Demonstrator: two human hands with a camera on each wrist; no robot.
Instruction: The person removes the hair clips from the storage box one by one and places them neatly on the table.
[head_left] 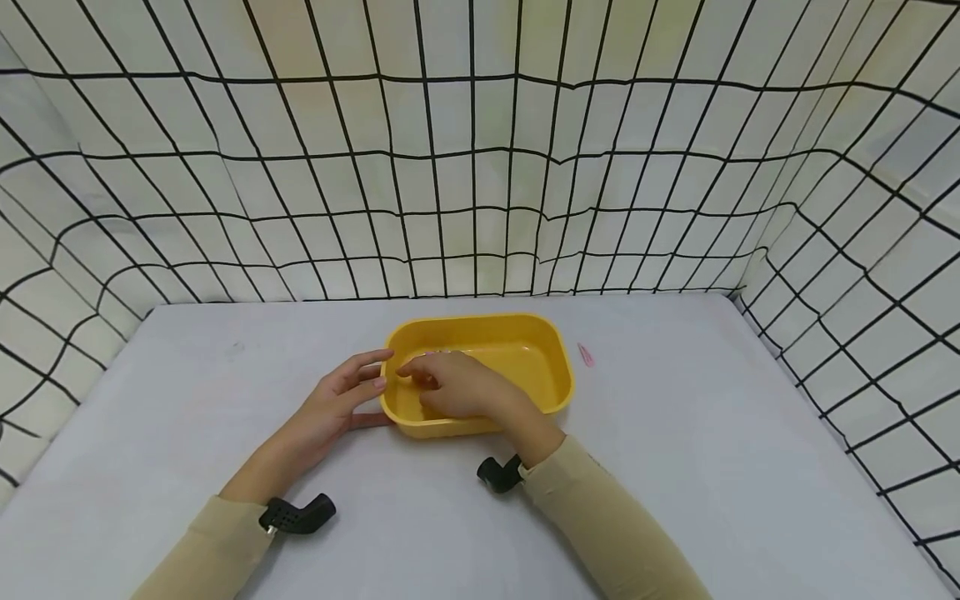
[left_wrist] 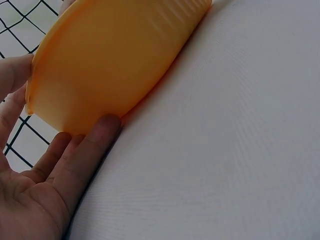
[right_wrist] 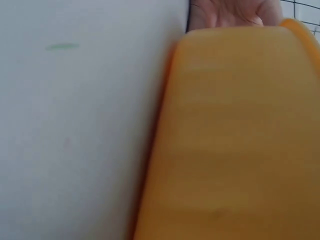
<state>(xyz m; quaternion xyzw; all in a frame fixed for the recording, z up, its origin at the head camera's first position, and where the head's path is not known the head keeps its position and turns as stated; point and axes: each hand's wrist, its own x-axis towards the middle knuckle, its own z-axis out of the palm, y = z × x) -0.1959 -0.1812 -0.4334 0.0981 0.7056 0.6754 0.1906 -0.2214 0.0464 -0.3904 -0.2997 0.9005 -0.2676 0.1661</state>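
Note:
A yellow plastic basin (head_left: pixel 551 367) with rounded corners stands on the white surface. My left hand (head_left: pixel 337 404) is at its left end, fingers spread and fairly straight; the left wrist view shows fingertips touching the rim and outer wall, with the thumb (left_wrist: pixel 85 155) low near the base. My right hand (head_left: pixel 461 387) reaches over the near rim into the basin's left part. Its index finger and thumb bend downward with a gap between them; the other fingers are hidden. A small bit of pink (head_left: pixel 433 353) shows just beyond that hand. In the right wrist view the basin's outer wall (right_wrist: pixel 235 125) blocks the right hand.
A slim pink piece, perhaps a hair clip (head_left: pixel 586 355), lies right of the basin. The right wrist view shows a blurred green streak (right_wrist: pixel 62 46) on the white surface. Black wire mesh (head_left: pixel 472 154) borders the back and sides.

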